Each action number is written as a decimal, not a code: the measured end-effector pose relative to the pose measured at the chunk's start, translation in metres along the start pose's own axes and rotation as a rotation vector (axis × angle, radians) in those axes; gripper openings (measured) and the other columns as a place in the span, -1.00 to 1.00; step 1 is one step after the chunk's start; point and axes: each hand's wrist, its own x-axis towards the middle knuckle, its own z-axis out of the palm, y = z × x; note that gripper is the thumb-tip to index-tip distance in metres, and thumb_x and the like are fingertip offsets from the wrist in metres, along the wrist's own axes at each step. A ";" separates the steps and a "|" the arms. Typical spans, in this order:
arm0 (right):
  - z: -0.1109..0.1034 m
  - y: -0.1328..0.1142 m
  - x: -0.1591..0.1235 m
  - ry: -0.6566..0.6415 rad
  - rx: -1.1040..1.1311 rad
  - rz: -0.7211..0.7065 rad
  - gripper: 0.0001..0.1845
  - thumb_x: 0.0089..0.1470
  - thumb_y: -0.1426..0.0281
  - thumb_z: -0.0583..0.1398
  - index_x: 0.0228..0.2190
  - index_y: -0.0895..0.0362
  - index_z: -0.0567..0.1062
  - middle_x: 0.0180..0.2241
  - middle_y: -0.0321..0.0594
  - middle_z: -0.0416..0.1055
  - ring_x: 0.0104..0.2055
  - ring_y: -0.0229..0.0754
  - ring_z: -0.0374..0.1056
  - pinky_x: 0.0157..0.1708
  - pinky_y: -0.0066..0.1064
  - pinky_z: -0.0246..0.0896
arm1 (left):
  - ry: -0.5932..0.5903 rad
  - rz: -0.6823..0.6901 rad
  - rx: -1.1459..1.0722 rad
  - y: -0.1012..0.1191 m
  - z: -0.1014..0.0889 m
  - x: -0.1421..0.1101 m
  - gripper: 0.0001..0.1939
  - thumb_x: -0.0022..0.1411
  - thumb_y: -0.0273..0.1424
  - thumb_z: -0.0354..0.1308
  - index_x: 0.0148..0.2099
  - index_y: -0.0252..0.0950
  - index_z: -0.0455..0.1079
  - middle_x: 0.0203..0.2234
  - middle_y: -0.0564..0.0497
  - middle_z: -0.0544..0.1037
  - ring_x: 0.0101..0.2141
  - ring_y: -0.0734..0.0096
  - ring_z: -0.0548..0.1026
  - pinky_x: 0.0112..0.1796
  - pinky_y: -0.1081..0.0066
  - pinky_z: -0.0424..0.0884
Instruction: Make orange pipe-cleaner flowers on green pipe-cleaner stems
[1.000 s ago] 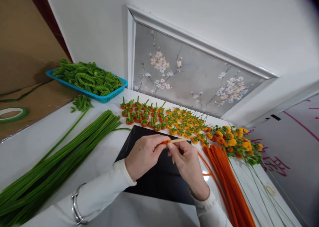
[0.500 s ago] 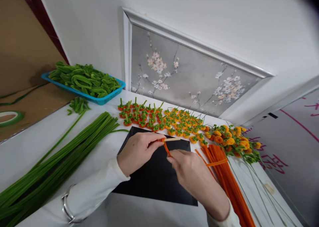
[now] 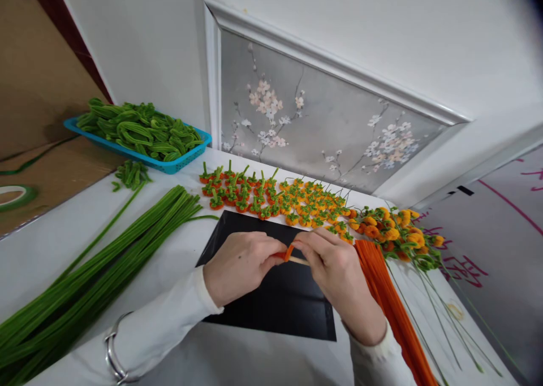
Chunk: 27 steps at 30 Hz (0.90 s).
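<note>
Both hands (image 3: 241,263) with orange strip (image 3: 289,252) and pale stick (image 3: 300,260) above black mat (image 3: 275,307)

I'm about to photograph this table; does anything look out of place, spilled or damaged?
Nothing looks spilled or damaged. Slightly untidy: one green strand lies left of the green bundle, its far end at the small green pieces, while most strands lie bunched.

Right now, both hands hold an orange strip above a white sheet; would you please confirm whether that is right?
Not quite: the sheet is black, as the head view shows. The left hand and right hand do hold an orange strip above it.
</note>
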 end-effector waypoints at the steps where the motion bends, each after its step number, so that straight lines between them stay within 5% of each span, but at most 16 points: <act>1: 0.000 0.003 0.001 0.010 0.048 0.017 -0.81 0.20 0.36 0.11 -0.34 0.08 0.54 -0.39 -0.24 0.49 -0.37 -0.25 0.41 -0.32 -0.48 0.24 | -0.039 -0.013 -0.059 0.000 -0.001 0.000 -0.84 0.25 -0.51 0.03 -0.32 -0.27 0.43 -0.47 0.09 0.54 -0.42 0.42 0.46 -0.39 0.47 0.21; 5: -0.007 0.004 0.004 -0.012 0.198 0.066 -0.84 0.16 0.38 0.15 -0.39 0.08 0.54 -0.41 -0.27 0.49 -0.38 -0.25 0.40 -0.36 -0.48 0.26 | -0.144 -0.100 -0.333 -0.002 0.001 0.001 -0.79 0.27 -0.52 -0.04 -0.36 -0.29 0.39 -0.52 0.13 0.52 -0.46 0.51 0.45 -0.38 0.54 0.21; 9: -0.019 -0.006 0.000 -0.086 0.173 0.026 -0.81 0.19 0.41 0.10 -0.36 0.07 0.53 -0.38 -0.26 0.48 -0.37 -0.25 0.39 -0.32 -0.46 0.25 | -0.099 -0.229 -0.447 -0.011 0.005 0.004 -0.78 0.26 -0.46 -0.02 -0.35 -0.31 0.43 -0.49 0.09 0.51 -0.46 0.48 0.41 -0.39 0.52 0.20; 13: -0.026 -0.010 -0.005 -0.210 0.024 0.033 -0.80 0.20 0.45 0.06 -0.33 0.07 0.50 -0.40 -0.26 0.45 -0.41 -0.25 0.39 -0.35 -0.46 0.27 | -0.129 -0.285 -0.660 -0.016 -0.002 0.007 -0.76 0.26 -0.37 -0.01 -0.35 -0.33 0.44 -0.46 0.06 0.48 -0.48 0.50 0.30 -0.42 0.52 0.18; 19: -0.016 -0.019 -0.004 -0.147 -0.343 -0.010 -0.55 0.13 0.37 0.17 0.07 -0.08 0.29 -0.10 -0.17 0.37 -0.30 -0.16 0.39 -0.40 -0.39 0.29 | -0.205 -0.453 -0.967 -0.008 -0.002 0.008 -0.71 0.24 -0.25 0.01 -0.41 -0.37 0.32 -0.56 0.07 0.37 -0.60 0.58 0.12 -0.57 0.53 0.06; 27: 0.001 -0.016 -0.001 -0.126 -0.404 -0.125 -0.85 0.14 0.36 0.18 -0.24 -0.03 0.53 -0.11 -0.22 0.38 -0.33 -0.23 0.38 -0.42 -0.43 0.18 | -0.298 -0.386 -0.942 -0.008 0.006 0.004 -0.66 0.27 -0.25 -0.04 -0.45 -0.37 0.31 -0.62 0.12 0.29 -0.64 0.60 0.12 -0.60 0.52 0.04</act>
